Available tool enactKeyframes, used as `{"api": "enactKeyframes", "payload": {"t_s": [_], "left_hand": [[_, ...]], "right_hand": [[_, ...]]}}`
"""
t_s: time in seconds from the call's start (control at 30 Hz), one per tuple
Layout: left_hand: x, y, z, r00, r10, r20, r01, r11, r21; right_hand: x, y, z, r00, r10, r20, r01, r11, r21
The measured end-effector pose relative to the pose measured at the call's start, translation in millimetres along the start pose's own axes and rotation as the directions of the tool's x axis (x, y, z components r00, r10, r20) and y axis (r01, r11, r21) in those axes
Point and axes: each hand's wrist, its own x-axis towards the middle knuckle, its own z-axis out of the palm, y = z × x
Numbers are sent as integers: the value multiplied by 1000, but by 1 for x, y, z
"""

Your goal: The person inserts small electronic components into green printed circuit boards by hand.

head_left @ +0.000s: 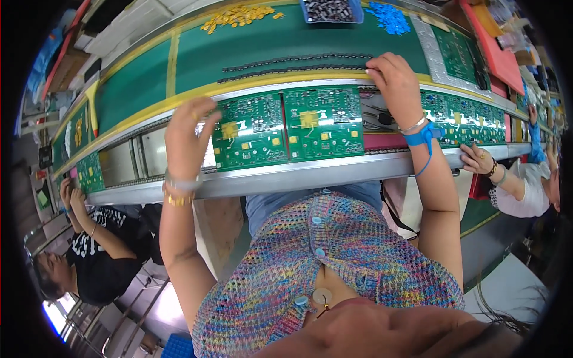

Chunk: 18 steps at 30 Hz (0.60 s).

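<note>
My right hand (394,77) is over the green work surface, thumb and fingertips closed together at the right end of two long rows of small black parts (292,65). Whatever lies between those fingertips is too small to make out. Somewhat blurred, my left hand (190,134) hovers at the left edge of a green circuit board (250,128), its fingers bent and thumb apart, with nothing visible in them. A second circuit board (322,122) lies just right of the first on the rail line. Both carry yellow components. A blue strap (424,135) circles my right wrist.
Yellow parts (242,18), a blue bin of dark components (332,12) and blue parts (389,18) sit along the far side. The metal rail (298,178) runs in front of me. More boards (462,116) lie right, near a co-worker's hand (477,159); another person (101,250) works left.
</note>
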Motion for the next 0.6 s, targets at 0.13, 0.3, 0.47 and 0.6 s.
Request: {"api": "enactKeyframes", "payload": {"t_s": [0.13,0.3,0.47,0.6], "left_hand": [[32,-23,14,997,-14,-74,18,999,47],[38,-36,16,995,92,-45,-84,984,157],[39,-35,16,996,84,-42,-77,986,148],[35,-33,12,994,83,-73,-72,987,141]], "right_hand": [[1,-10,-4,1000,-2,-27,3,1000,24],[-13,-52,-3,992,-121,-30,125,964,234],[-14,-58,14,984,-168,64,151,965,213],[-13,-55,22,982,-171,79,152,967,207]]}}
